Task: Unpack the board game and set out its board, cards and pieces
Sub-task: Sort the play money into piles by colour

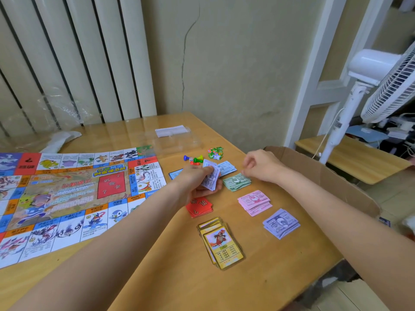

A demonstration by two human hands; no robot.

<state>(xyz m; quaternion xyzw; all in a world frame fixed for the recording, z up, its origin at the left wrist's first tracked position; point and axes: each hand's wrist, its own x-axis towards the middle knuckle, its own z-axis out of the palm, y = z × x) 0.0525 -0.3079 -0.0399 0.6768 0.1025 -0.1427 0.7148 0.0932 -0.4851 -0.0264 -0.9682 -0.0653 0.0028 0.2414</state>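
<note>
The paper game board lies unfolded on the left of the wooden table. My left hand holds a small stack of pale purple play notes. My right hand pinches the edge of the green note pile with curled fingers. Sorted piles lie near: light blue notes, pink notes, purple notes, red cards, yellow picture cards. Coloured pawns with a die and green tokens sit behind.
A clear plastic tray stands at the back of the table. An open cardboard box sits off the right edge. A white standing fan is at the right. A blue card peeks out behind my left hand.
</note>
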